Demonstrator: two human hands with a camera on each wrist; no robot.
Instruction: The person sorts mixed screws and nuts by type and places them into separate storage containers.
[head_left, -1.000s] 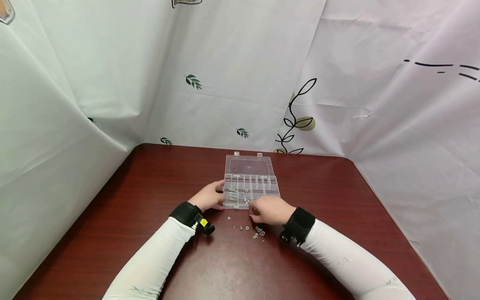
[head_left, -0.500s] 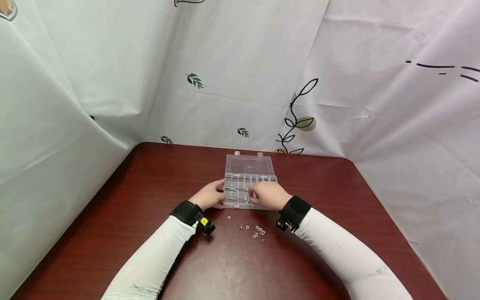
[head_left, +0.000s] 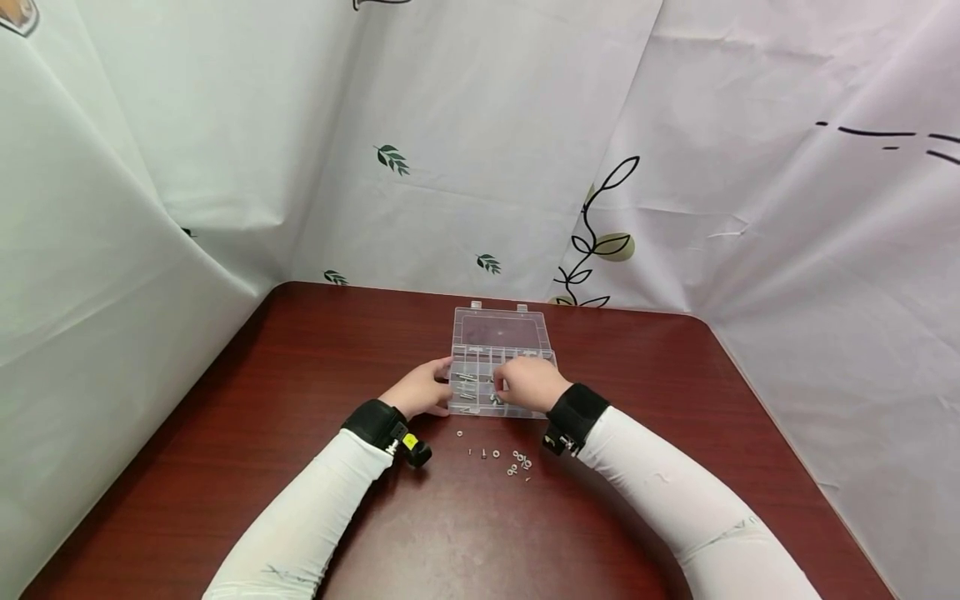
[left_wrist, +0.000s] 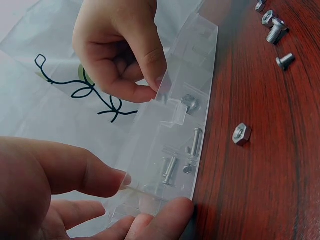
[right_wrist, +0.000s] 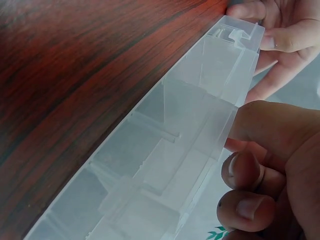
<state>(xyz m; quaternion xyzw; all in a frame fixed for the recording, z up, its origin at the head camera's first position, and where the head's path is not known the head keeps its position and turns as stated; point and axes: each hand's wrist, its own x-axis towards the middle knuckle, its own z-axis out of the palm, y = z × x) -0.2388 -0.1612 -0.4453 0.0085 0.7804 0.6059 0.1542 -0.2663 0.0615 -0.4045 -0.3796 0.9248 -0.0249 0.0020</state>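
One clear box | left grip holding | right grip over it

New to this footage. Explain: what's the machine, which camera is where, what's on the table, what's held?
No robot here: these are a person's bare hands, below white sleeves and black wrist straps. The wide picture comes from a head camera looking forward and down; the two close-ups come from cameras on the left and right wrists.

On the dark red wood-grain table sits a clear plastic compartment box, its clear lid open. Loose silver hex nuts and short silver screws lie in front; longer silver screws lie inside.

The left hand grips the box's left end. The right hand is over the box, fingers curled; whether it pinches a small part cannot be seen.
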